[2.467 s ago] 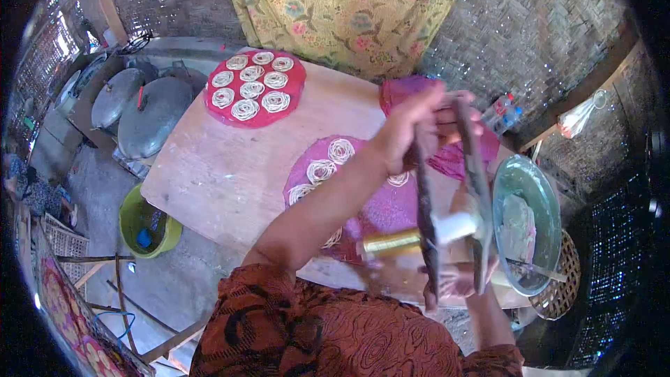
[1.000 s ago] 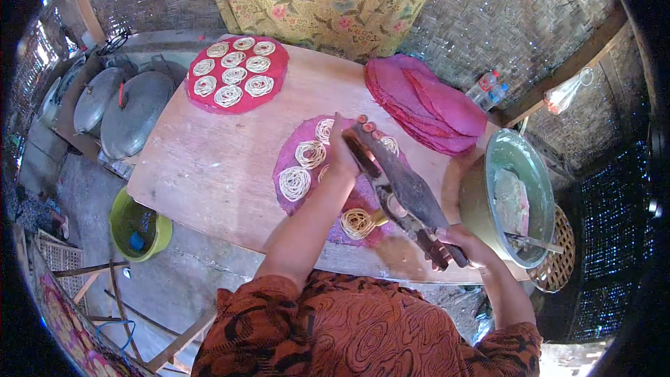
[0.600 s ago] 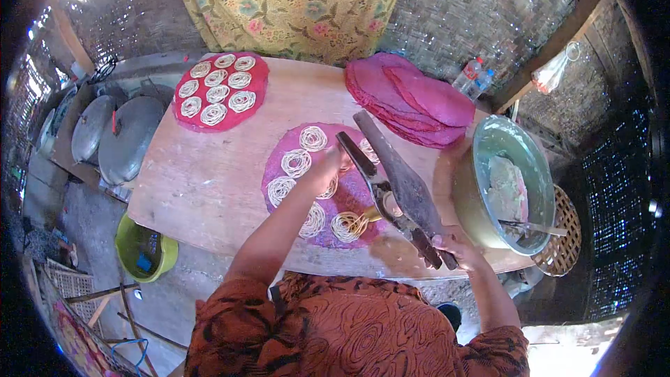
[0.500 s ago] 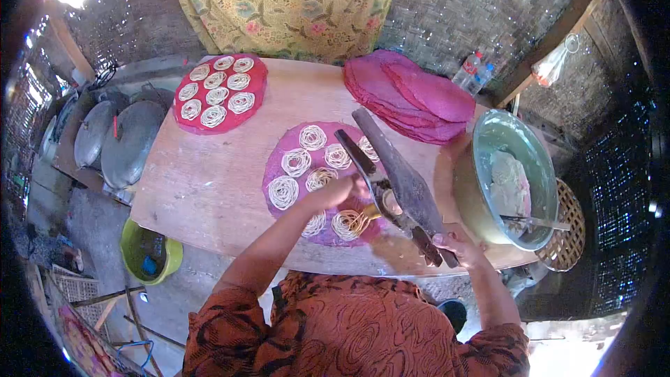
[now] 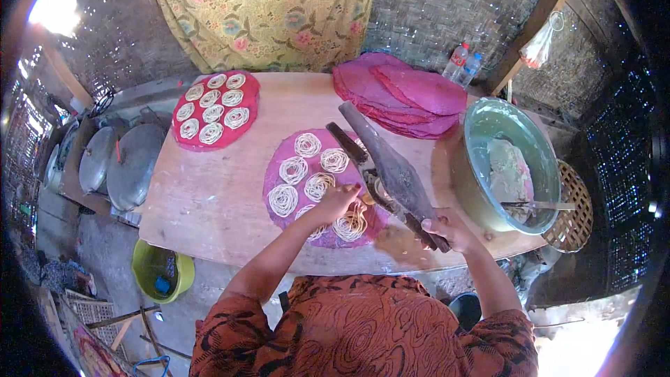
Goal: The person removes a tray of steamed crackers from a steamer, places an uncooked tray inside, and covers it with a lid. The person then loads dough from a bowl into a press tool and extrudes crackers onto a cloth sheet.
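My right hand (image 5: 452,229) is closed around the handle end of a dark wooden hand press (image 5: 398,167), which is held tilted above the table. Next to the press's outlet is my left hand (image 5: 338,202), its fingers bent; what they grip, if anything, is hidden. Below the outlet, thin dough strands (image 5: 351,225) lie in a loose coil, partly in shadow. They rest on a round pink-purple mat (image 5: 276,150), where several pale coiled nests (image 5: 283,200) are spread. The press and my left hand cover part of the mat.
A red round mat (image 5: 234,132) with several nests sits at the table's far left. Stacked pink mats (image 5: 426,91) lie at the back right, by two plastic bottles (image 5: 457,59). A green basin (image 5: 481,195) of dough stands at right, beside a woven basket (image 5: 576,199).
My left hand has shifted slightly left and down relative to the press. The press stays in my right hand, over the same coil. The whole view has shifted a little.
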Action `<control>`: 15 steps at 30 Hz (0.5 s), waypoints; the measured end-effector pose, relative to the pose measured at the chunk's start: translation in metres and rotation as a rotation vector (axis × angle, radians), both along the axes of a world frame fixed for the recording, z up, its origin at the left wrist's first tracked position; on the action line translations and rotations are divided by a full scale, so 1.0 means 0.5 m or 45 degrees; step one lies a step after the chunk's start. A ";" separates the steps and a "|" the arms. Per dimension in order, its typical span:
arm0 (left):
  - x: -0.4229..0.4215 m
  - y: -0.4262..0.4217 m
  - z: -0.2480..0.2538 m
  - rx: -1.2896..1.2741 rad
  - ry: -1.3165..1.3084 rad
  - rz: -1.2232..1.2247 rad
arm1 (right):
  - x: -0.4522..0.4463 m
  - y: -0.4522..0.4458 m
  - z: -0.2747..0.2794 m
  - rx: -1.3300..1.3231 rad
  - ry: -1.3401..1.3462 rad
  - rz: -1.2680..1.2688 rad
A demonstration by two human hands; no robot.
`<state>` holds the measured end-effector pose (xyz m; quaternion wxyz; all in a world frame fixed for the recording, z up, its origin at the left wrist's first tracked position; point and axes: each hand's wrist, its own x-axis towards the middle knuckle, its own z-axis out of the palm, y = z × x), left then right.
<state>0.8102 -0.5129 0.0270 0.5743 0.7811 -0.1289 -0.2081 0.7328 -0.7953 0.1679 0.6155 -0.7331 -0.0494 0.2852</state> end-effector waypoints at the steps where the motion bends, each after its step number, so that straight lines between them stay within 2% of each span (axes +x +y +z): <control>1: -0.008 0.007 0.005 0.171 -0.283 0.013 | 0.000 0.000 0.002 0.000 -0.026 -0.031; 2: -0.024 0.017 0.025 0.341 -0.565 0.030 | -0.001 -0.003 -0.001 -0.001 -0.029 -0.034; 4: -0.072 0.042 0.062 0.432 -0.608 -0.040 | 0.001 -0.013 -0.015 0.036 0.013 -0.054; 6: -0.112 0.050 0.068 0.812 -0.880 -0.040 | 0.005 -0.016 -0.024 0.068 0.000 -0.053; 8: -0.131 0.054 0.062 0.895 -0.838 -0.098 | 0.007 -0.014 -0.027 0.101 0.001 -0.053; 11: -0.176 0.061 0.074 1.004 -0.969 -0.016 | 0.003 -0.010 -0.024 0.066 -0.018 -0.040; 13: -0.187 0.068 0.084 1.036 -1.023 -0.112 | -0.001 -0.006 -0.026 0.095 -0.047 -0.058; 15: -0.174 0.073 0.165 1.118 -0.948 -0.091 | -0.004 -0.011 -0.035 0.105 -0.040 -0.076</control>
